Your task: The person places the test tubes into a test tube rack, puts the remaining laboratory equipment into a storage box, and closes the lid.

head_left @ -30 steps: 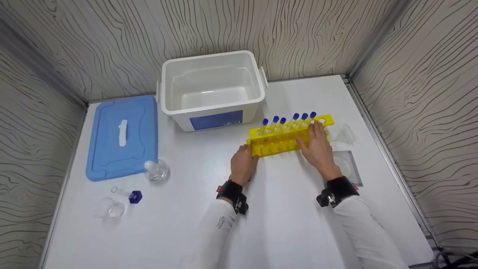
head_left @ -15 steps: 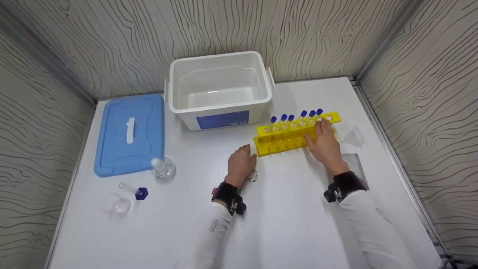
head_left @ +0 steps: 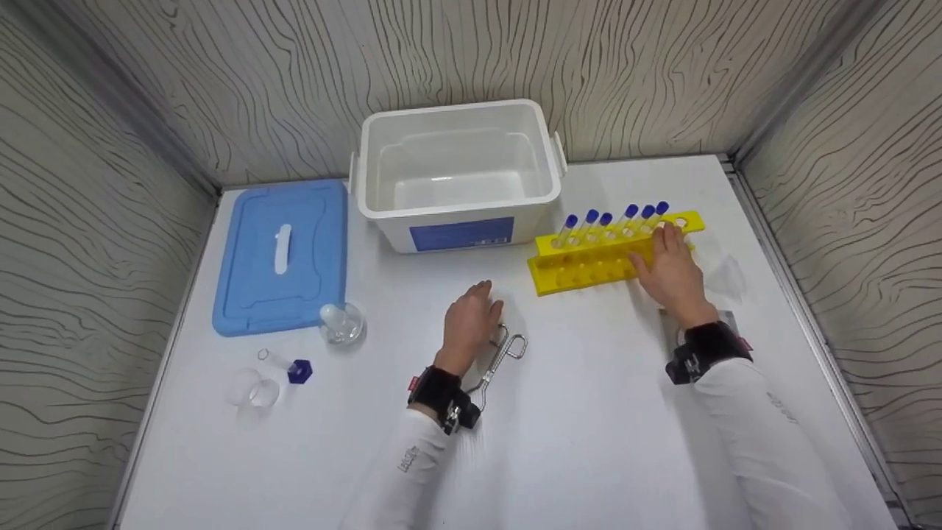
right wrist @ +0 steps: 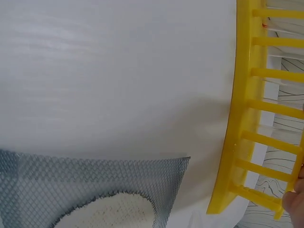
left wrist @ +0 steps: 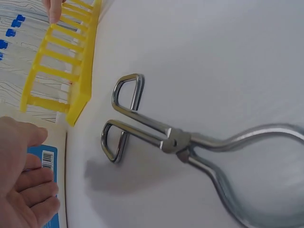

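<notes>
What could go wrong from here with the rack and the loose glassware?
The right hand alone rests on one end of the yellow rack; a push there could swing it and rattle the six capped tubes. The left hand hovers by the metal clamp, which could get knocked across the table.

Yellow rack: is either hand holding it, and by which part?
The right hand rests on the right end of the rack; a closed grip cannot be told. The left hand is off it, beside the tongs.
</notes>
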The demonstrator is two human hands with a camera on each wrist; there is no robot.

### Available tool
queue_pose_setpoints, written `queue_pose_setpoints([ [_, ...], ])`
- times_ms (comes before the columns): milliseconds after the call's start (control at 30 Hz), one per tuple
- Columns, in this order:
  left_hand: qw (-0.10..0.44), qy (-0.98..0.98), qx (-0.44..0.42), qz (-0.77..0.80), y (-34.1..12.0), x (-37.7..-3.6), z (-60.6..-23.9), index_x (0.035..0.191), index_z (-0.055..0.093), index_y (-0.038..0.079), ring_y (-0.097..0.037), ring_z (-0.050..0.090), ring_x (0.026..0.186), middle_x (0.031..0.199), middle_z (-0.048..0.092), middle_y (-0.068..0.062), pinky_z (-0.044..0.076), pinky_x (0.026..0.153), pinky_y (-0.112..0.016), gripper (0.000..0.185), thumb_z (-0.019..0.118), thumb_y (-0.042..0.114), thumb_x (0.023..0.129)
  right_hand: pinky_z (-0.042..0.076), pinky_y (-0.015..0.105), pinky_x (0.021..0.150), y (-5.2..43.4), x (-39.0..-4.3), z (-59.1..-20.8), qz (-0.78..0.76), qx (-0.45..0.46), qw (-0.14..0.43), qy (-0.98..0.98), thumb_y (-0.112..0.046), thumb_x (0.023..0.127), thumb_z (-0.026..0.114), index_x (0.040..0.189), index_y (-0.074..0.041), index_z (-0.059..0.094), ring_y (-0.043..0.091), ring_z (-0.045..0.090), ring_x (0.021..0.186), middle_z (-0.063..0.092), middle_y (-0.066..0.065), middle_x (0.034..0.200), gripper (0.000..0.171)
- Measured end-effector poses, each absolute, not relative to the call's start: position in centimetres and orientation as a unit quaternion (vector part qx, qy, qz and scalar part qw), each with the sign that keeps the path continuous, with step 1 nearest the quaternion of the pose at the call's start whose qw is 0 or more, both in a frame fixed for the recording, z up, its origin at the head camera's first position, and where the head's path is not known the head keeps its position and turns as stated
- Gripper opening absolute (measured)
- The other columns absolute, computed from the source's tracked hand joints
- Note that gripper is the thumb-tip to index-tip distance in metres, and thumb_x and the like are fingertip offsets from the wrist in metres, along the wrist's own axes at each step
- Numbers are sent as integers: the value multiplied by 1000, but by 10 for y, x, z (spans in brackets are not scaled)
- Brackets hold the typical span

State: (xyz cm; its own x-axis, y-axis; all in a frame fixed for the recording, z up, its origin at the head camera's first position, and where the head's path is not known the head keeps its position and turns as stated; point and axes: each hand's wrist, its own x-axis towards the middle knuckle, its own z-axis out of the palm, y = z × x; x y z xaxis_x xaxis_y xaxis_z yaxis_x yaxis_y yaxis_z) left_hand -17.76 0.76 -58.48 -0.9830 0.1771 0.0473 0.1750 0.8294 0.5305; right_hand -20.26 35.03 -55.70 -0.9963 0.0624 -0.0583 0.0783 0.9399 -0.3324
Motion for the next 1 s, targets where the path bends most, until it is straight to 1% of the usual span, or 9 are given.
queue_pose_setpoints([
  [267, -41, 952, 102, 286, -12, -173, -581, 131, 62, 1, -31, 67, 118, 130, 66, -17, 56, 98, -38, 43, 66, 22, 94, 33, 71, 107, 368, -208, -552, -147, 39, 7, 988, -38, 104, 44, 147, 19, 23, 56, 20, 144, 18, 41, 156, 75],
  [433, -60, 946, 100, 302, -25, -174, -571, 131, 62, 1, -33, 65, 121, 132, 66, -18, 54, 100, -41, 43, 65, 22, 95, 33, 72, 105, 380, -209, -549, -141, 45, 10, 989, -39, 105, 43, 147, 20, 22, 58, 21, 143, 18, 43, 154, 75],
  [700, -109, 942, 99, 300, -46, -182, -547, 131, 62, 0, -32, 65, 121, 132, 65, -20, 55, 99, -41, 42, 66, 21, 95, 28, 72, 110, 394, -212, -544, -127, 63, 39, 989, -46, 105, 37, 148, 19, 18, 58, 19, 142, 14, 42, 154, 80],
  [900, -142, 941, 105, 287, -59, -189, -530, 132, 61, 0, -31, 65, 120, 133, 65, -19, 56, 97, -40, 43, 66, 19, 94, 19, 71, 115, 401, -214, -542, -136, 62, 54, 987, -49, 105, 34, 149, 20, 14, 58, 14, 143, 10, 43, 155, 84],
  [1000, -170, 936, 118, 283, -63, -195, -523, 134, 60, 0, -33, 64, 123, 134, 64, -19, 55, 98, -41, 44, 66, 17, 94, 20, 72, 114, 407, -214, -541, -132, 70, 63, 987, -50, 105, 31, 149, 20, 12, 59, 15, 141, 8, 44, 154, 85],
])
